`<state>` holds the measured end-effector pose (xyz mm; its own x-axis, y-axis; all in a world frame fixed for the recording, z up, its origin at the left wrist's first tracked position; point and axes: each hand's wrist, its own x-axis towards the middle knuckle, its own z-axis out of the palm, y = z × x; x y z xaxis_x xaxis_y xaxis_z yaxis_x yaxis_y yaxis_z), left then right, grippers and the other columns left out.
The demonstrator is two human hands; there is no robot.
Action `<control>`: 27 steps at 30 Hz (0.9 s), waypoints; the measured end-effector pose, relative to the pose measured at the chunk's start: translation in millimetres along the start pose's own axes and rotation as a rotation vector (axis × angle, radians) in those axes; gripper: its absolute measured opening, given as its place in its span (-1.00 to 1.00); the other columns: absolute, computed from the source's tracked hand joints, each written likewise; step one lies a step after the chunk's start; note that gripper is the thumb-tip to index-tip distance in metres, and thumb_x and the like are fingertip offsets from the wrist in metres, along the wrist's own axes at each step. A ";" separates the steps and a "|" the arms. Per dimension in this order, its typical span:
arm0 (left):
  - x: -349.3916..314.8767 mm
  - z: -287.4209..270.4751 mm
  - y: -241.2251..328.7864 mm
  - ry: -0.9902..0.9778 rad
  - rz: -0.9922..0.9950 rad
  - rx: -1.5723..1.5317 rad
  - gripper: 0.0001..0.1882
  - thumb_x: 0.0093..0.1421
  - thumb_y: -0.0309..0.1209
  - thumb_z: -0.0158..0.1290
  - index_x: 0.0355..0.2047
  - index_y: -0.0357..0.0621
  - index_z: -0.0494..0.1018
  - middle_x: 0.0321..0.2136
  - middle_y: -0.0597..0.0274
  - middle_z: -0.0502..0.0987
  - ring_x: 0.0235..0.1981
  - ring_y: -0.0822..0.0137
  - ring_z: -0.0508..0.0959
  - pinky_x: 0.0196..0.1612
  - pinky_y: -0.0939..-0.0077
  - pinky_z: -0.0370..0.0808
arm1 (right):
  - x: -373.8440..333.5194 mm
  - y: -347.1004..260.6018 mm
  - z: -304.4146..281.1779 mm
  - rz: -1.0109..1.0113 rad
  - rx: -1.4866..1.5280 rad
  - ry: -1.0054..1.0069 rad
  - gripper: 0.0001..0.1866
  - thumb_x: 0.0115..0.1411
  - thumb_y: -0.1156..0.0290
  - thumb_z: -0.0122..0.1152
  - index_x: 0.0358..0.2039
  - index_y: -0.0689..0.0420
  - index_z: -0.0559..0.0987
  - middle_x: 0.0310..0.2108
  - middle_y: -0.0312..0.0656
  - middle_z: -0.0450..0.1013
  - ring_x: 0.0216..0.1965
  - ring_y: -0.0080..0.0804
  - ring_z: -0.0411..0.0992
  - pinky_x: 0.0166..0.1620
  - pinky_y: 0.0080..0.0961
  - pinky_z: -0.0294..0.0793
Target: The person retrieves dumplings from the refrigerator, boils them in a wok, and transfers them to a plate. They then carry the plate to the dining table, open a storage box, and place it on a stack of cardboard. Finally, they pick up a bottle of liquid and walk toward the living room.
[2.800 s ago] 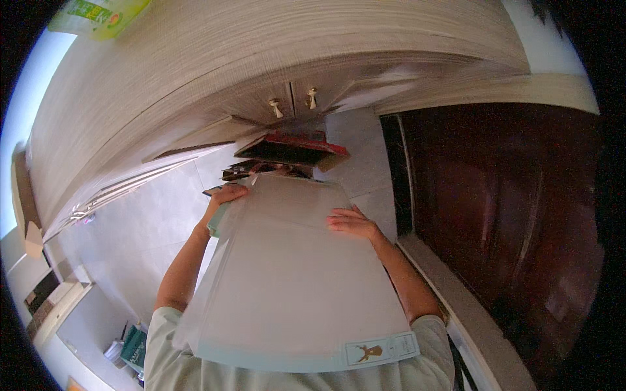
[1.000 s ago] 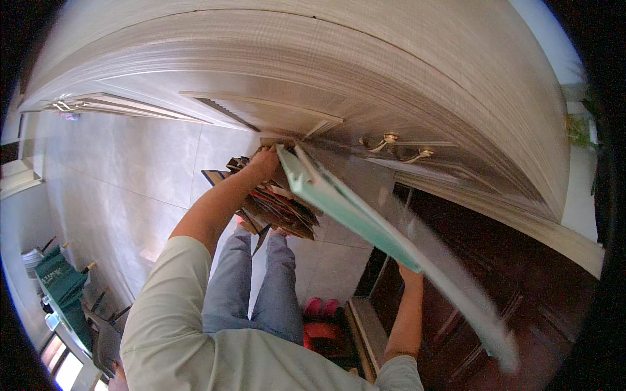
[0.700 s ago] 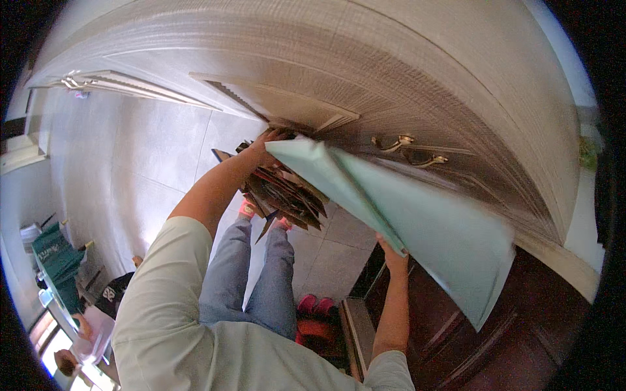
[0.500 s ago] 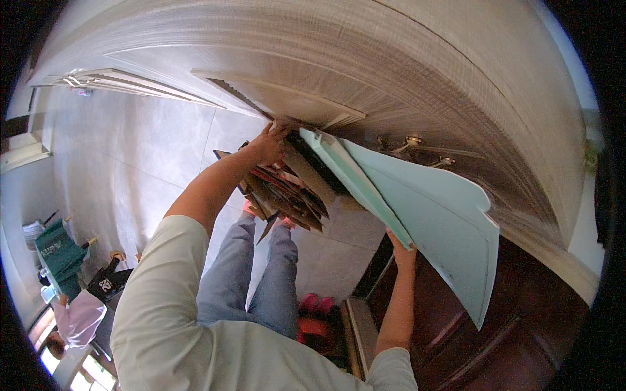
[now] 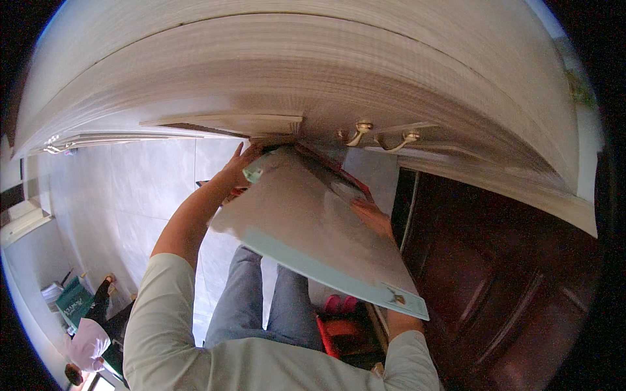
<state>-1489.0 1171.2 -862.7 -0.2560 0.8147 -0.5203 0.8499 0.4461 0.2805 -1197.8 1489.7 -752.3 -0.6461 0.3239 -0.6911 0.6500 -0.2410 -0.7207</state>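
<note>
A large thin board (image 5: 313, 221) tilts between my arms, with a brownish-grey face and a pale green border along its near edge. My right hand (image 5: 375, 216) grips its right edge, and the board covers part of that forearm. At the board's far left corner is my left hand (image 5: 242, 166), fingers stretched forward and one standing apart. Its fingertips are close to the pale wood-grain cabinet front (image 5: 274, 127); the board hides part of this hand. A little of the stack of flattened cardboard (image 5: 233, 194) shows below it. A dark red strip (image 5: 352, 184) runs behind the board.
Brass-coloured handles (image 5: 385, 137) stick out from the cabinet front. A dark red panelled door (image 5: 482, 280) stands at the right. Pink shoes (image 5: 340, 304) and a red item (image 5: 345, 333) lie near my legs. Another person (image 5: 91, 342) is at the lower left, beside a green bag (image 5: 73, 303).
The board has swung left and turned, and now covers most of the cardboard. My right hand has moved up and forward with it. My left hand has shifted slightly left.
</note>
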 end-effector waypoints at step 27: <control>-10.0 -49.7 35.7 0.401 -0.058 -0.857 -0.62 -0.14 -0.33 0.12 -0.26 -0.18 0.45 -0.16 0.03 0.41 -0.17 0.04 0.41 -0.03 0.30 0.30 | 51.1 -3.3 27.6 0.105 0.408 -0.044 -0.65 0.07 0.19 0.06 -0.20 0.14 0.46 -0.22 -0.15 0.43 -0.21 -0.41 0.42 -0.08 -0.41 0.38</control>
<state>-1479.0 1197.4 -807.4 -0.5617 0.7783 -0.2805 0.2440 0.4798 0.8428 -1244.0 1481.8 -786.8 -0.6070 0.2407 -0.7574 0.5074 -0.6161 -0.6024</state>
